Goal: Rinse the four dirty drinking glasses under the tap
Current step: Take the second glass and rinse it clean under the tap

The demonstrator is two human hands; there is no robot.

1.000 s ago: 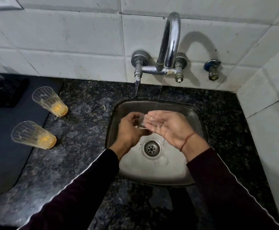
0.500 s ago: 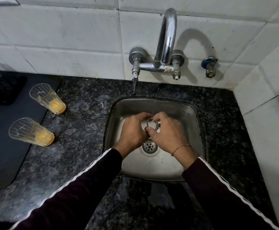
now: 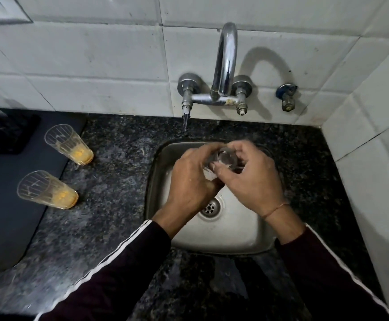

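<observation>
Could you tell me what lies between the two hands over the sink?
In the head view, a clear glass, gripped by the left hand and right hand.

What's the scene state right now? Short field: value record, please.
setting: steel sink set in a dark granite counter
held glass: over the sink, gripped by both hands
left hand: holds the glass
right hand: holds the glass
dirty glasses: two on the counter, far and near, orange residue
tap: flow not discernible
</observation>
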